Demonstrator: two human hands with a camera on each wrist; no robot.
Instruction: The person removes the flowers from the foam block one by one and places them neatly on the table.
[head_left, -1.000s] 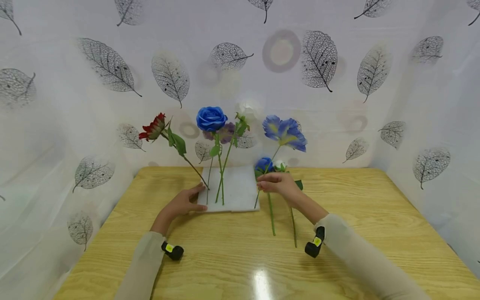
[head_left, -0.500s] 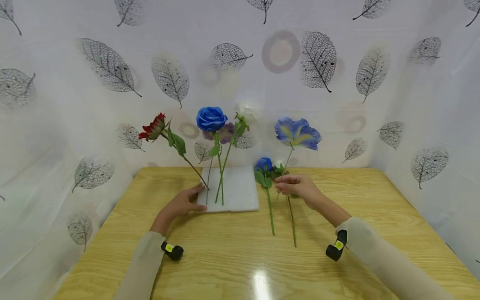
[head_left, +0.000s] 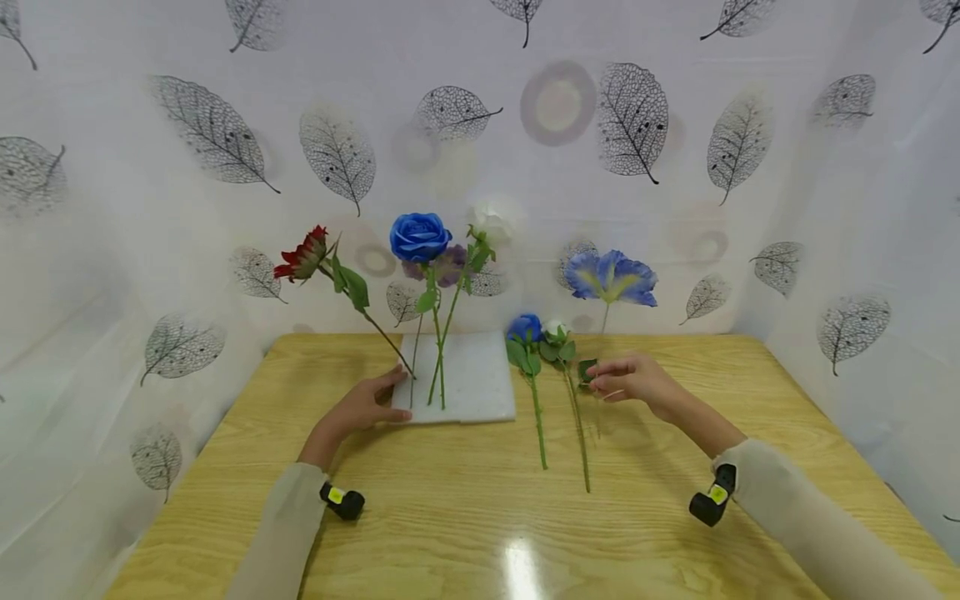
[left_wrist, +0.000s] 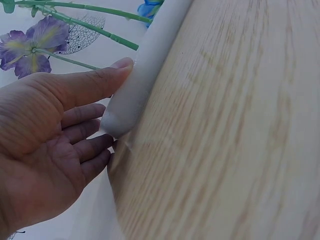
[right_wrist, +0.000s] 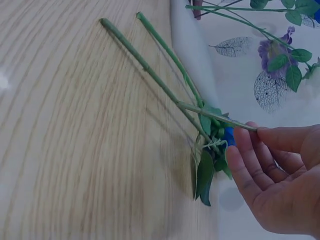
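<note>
My left hand (head_left: pixel 367 403) holds the left edge of a white foam board (head_left: pixel 483 379), its thumb on the near corner. A red flower (head_left: pixel 303 254), a blue rose (head_left: pixel 420 237), a purple flower (head_left: pixel 448 265) and a white flower (head_left: pixel 492 222) stand up from the board, some tilted. Off to the right, my right hand (head_left: pixel 643 387) pinches the thin stem (right_wrist: pixel 220 117) of a blue-violet iris-like flower (head_left: pixel 611 279) between thumb and fingers. That flower is upright over the table, apart from the board; its stem's lower end looks faint in the head view.
Between the board and my right hand lie another blue rose (head_left: pixel 524 327) and a white rose (head_left: pixel 556 332), stems pointing toward me. Dark green leaves (head_left: pixel 587 372) sit by my right fingertips. A leaf-patterned curtain (head_left: pixel 480 150) closes off the back of the wooden table (head_left: pixel 450 517).
My right hand has carried the blue-violet flower to the right and slightly down, away from the board's right edge and past the lying roses. My left hand has stayed on the board.
</note>
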